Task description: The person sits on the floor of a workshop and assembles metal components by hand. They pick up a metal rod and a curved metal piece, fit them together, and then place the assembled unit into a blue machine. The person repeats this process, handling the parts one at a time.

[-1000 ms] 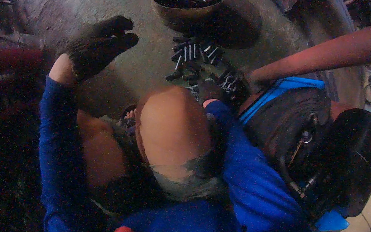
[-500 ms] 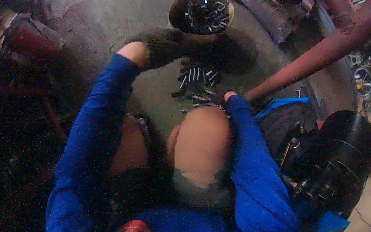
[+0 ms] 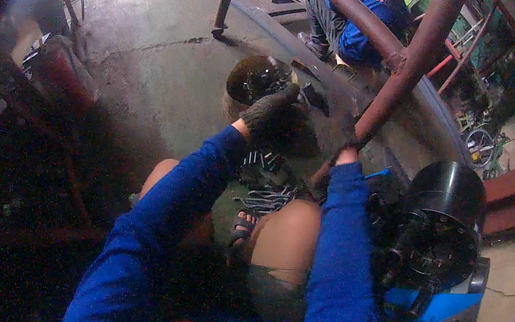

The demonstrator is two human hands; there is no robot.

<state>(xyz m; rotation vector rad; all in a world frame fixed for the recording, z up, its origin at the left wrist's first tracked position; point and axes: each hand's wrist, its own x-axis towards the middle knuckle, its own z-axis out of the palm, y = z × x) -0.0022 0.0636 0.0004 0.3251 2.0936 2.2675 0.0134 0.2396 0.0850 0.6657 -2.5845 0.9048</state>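
Observation:
A dark round metal pan [image 3: 237,86] stands on the floor ahead of me, with small shiny metal pieces in it. My left hand [image 3: 269,111], in a dark knit glove, reaches over the pan's near right side. Its fingertips are dim, and I cannot tell whether they grip the rim or a piece. My right hand [image 3: 346,150] is beside the lower part of a rusty red-brown pipe [image 3: 385,106]; its dark fingers blend into the background. Between my arms, in front of my knee, lie several metal rods, perhaps bolts [image 3: 270,199].
Another person in blue [image 3: 373,19] crouches at the far right, beyond the pipe frame. A black cylindrical machine [image 3: 447,194] with a blue base stands close on my right. A long metal bar [image 3: 251,18] crosses the floor farther off. At left is a dull red object [image 3: 66,71].
My view has tilted up, bringing the crouching person into sight. My left hand has moved from the pan's near left side to its near right side. My right hand shows beside the pipe.

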